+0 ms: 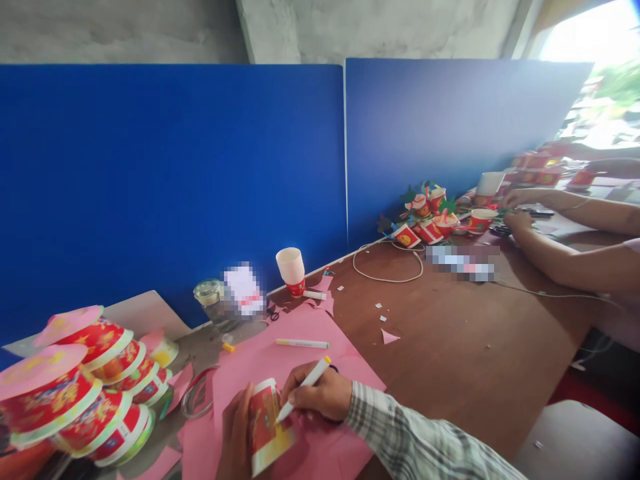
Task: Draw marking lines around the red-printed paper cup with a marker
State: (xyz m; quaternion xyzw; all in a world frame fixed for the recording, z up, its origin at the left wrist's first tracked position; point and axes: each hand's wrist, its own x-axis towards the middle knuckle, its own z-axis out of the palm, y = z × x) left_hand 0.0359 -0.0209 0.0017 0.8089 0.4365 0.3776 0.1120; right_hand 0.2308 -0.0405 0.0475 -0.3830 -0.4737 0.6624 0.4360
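Observation:
My left hand (236,433) is wrapped round a red and yellow paper cup (266,427), which lies tilted over a pink paper sheet (280,363). My right hand (319,395), in a plaid sleeve, pinches a white marker (305,387) with its tip against the cup's side. A second white marker (302,344) lies on the pink sheet just beyond my hands.
Stacks of red paper cups with pink lids (75,380) stand at the left. A glass jar (210,297), an upturned cup (291,268), a white cable (387,267) and paper scraps lie on the brown table (450,347). Another person's arms (560,233) work among decorated cups (430,220) at the right. Blue partitions (200,173) close the back.

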